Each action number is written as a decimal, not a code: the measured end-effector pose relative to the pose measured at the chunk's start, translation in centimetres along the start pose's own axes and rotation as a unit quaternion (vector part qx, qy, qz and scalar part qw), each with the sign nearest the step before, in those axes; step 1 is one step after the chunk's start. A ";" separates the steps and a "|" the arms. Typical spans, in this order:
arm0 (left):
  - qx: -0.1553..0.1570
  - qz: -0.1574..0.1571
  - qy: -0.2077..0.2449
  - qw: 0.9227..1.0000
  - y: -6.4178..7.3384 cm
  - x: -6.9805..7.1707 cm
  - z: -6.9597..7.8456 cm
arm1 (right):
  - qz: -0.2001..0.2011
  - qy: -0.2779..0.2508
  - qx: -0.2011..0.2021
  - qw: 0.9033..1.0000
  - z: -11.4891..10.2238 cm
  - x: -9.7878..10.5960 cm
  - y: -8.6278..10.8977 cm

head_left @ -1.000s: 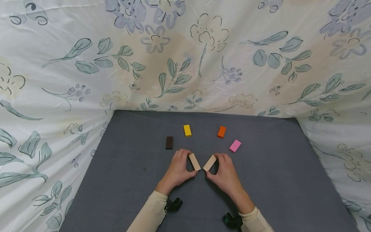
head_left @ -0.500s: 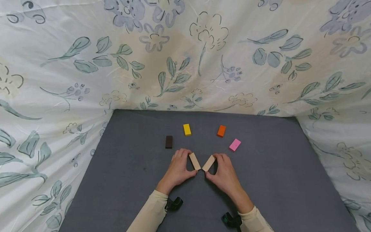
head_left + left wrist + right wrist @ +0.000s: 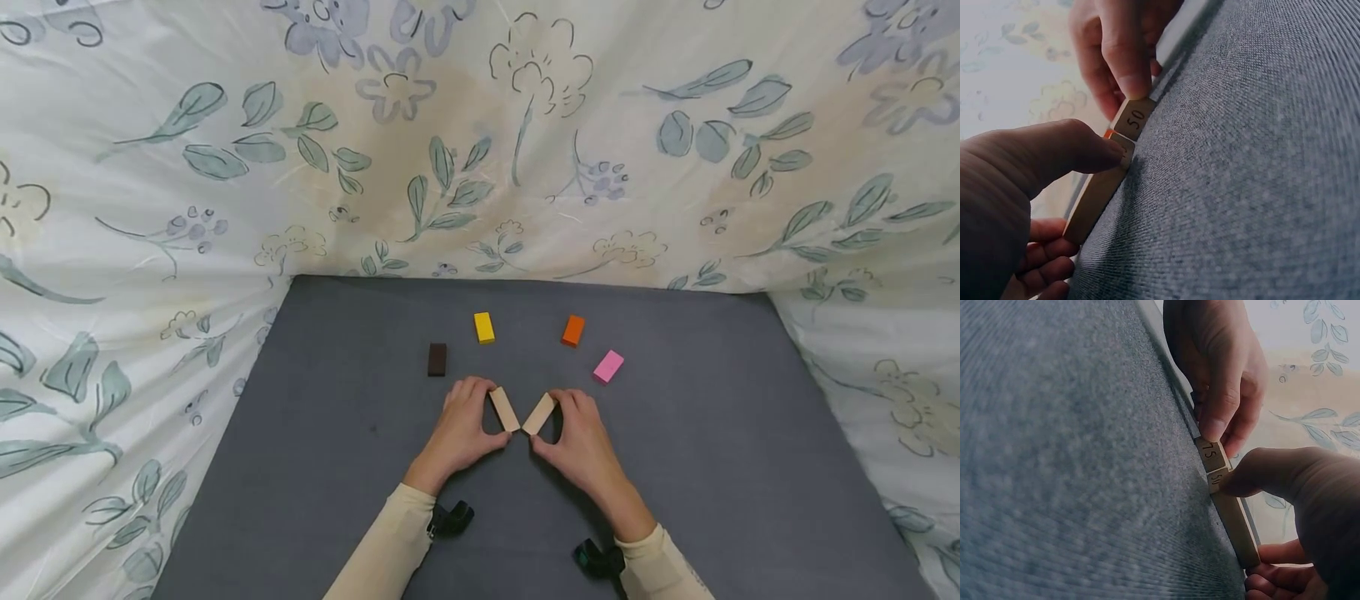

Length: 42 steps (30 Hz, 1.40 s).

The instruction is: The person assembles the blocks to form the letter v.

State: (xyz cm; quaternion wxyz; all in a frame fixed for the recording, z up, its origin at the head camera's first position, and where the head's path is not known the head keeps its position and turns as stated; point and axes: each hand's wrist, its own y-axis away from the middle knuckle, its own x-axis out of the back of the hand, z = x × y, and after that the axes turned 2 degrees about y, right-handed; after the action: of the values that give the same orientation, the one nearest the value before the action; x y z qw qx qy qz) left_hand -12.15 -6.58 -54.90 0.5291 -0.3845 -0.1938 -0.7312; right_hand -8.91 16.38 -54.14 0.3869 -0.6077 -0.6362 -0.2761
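Observation:
Two pale wooden blocks lie on the grey cloth in a V, near ends together. My left hand [image 3: 461, 429] pinches the left block [image 3: 505, 410] between thumb and fingers, one at each end. The right block [image 3: 539, 413] is held likewise by my right hand [image 3: 583, 437]. In the left wrist view, the right block's end [image 3: 1135, 119] reads 50, while the left thumb partly covers the other end. From the right wrist, the left block's end [image 3: 1211, 455] carries a number, 15 or 75. The two ends touch or nearly touch.
Beyond the hands, a dark brown block [image 3: 437, 360], a yellow block [image 3: 484, 327], an orange block [image 3: 573, 331] and a pink block [image 3: 608, 367] form a loose arc. A flowered sheet [image 3: 450, 192] rises behind and beside the grey cloth [image 3: 712, 433].
The near ends of the two wooden blocks have come slightly closer, the right one shifting a little left. Both hands keep their hold. The whole head view has shifted slightly upward.

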 end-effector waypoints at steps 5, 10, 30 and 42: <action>-0.005 0.007 -0.002 1.000 -0.1 0.0 0.0 | -0.001 -0.003 0.000 1.000 0.0 0.1 -0.2; -0.007 0.009 0.000 1.000 -0.1 0.1 0.0 | 0.002 -0.005 0.005 1.000 0.1 0.1 -0.1; -0.002 0.000 -0.003 1.000 0.0 0.1 0.1 | -0.003 -0.003 0.000 1.000 0.1 0.0 0.1; -0.021 0.007 -0.013 1.000 0.9 0.2 0.5 | -0.006 -0.007 -0.001 1.000 0.2 0.1 0.1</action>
State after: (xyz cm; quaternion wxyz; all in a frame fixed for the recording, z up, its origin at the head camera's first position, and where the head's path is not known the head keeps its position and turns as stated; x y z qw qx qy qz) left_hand -11.17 -6.71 -54.57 0.5230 -0.4066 -0.1824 -0.7265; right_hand -8.86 16.56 -54.19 0.3803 -0.6063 -0.6422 -0.2744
